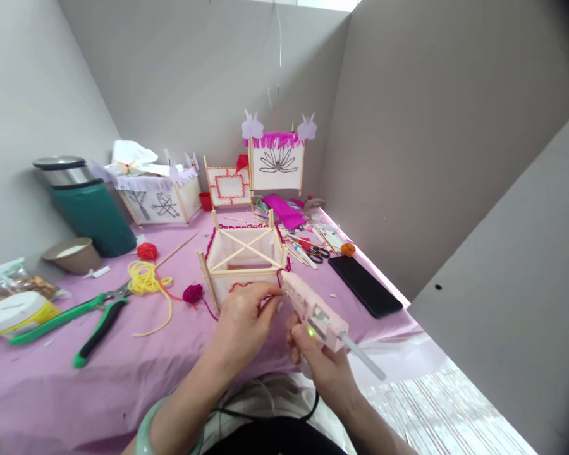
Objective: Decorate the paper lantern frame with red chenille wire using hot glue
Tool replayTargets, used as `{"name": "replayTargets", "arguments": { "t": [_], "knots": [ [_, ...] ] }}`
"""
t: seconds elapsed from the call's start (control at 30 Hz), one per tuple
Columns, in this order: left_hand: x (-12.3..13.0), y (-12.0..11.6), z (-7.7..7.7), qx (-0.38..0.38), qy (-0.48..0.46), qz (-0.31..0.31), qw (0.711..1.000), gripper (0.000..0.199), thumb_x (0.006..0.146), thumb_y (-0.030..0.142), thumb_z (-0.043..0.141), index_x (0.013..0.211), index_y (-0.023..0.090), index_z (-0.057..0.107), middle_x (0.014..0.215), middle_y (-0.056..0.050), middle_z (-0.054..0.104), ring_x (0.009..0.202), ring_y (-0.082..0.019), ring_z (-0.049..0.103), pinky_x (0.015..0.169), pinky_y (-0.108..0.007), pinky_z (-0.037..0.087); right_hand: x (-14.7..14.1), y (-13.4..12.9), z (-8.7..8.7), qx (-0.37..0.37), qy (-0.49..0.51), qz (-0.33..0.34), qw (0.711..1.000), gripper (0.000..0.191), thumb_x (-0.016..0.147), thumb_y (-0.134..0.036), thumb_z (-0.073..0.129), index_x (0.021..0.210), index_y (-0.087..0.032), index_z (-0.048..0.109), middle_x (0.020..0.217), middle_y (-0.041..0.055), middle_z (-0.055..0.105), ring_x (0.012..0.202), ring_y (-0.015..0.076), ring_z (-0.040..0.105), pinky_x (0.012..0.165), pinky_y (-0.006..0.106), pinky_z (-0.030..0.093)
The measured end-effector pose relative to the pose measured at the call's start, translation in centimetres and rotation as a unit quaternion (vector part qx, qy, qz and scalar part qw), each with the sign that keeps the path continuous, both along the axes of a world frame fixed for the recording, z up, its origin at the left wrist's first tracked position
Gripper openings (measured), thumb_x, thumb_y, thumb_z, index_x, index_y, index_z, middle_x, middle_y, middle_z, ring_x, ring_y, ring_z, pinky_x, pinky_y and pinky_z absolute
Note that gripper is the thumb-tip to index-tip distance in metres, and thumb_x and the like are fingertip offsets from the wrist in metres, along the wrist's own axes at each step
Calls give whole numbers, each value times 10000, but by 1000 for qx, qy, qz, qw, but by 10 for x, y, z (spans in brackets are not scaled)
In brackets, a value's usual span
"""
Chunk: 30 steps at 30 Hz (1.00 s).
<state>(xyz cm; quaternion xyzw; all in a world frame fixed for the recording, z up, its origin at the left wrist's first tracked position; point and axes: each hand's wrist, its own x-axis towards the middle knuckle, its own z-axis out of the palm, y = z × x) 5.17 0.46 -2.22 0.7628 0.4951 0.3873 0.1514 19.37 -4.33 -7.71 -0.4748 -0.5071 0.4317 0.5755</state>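
Observation:
In front of me stands a small box [245, 272] made of wooden sticks and white sheet walls, with crossed sticks over its top. Dark magenta yarn [212, 242] trims its upper edges. At the near right corner my left hand [246, 319] is closed in a pinch on the magenta yarn, close to the glue gun's nozzle. My right hand [320, 354] grips a pale pink glue gun [310, 308], its green light lit and a glue stick [366, 359] poking from the back. The nozzle points at that box corner. A magenta yarn ball [192, 293] lies left of the box.
Green-handled cutters [99, 316], yellow yarn [145, 278] and a red yarn ball [147, 251] lie left. Behind them are a teal bottle [92, 212] and a brown cup [73, 256]. Scissors [317, 254] and a phone [364, 284] lie right. Decorated panels [277, 165] stand behind.

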Motion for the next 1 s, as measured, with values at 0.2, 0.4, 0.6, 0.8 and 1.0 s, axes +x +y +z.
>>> {"name": "replayTargets", "arguments": {
  "t": [0.2, 0.4, 0.6, 0.8, 1.0],
  "knots": [
    [5, 0, 0, -10, 5, 8, 1000, 183, 844, 156, 532, 874, 204, 706, 825, -18, 732, 742, -157, 650, 658, -249, 441, 0, -2, 18, -15, 82, 56, 995, 425, 841, -578, 591, 806, -155, 611, 598, -16, 532, 506, 104, 471, 523, 253, 413],
    [10, 4, -1, -54, -21, 30, 998, 188, 853, 205, 520, 888, 197, 705, 787, -15, 731, 666, -145, 637, 606, -240, 431, 4, -1, 35, -34, 103, 93, 990, 425, 830, -570, 607, 732, -158, 570, 639, -12, 540, 459, 80, 449, 470, 231, 380],
    [14, 6, -1, -80, -44, 41, 995, 189, 850, 226, 512, 846, 191, 698, 777, -27, 724, 721, -163, 657, 643, -249, 458, 8, -3, 40, -44, 111, 88, 989, 408, 838, -543, 621, 735, -150, 583, 639, -15, 552, 441, 58, 455, 448, 199, 363],
    [20, 7, 2, -86, -68, 47, 993, 219, 856, 256, 501, 787, 189, 698, 725, -24, 715, 675, -156, 655, 629, -244, 471, 18, -4, 46, -46, 72, 107, 991, 414, 844, -564, 601, 739, -165, 562, 631, -18, 543, 465, 82, 465, 476, 225, 392],
    [20, 8, 3, -83, -81, 54, 992, 260, 870, 297, 488, 695, 184, 644, 653, -12, 681, 619, -145, 638, 597, -237, 457, 20, -3, 49, -57, 53, 106, 991, 425, 834, -587, 595, 760, -170, 565, 668, -10, 554, 469, 85, 463, 480, 237, 389]
  ]
}}
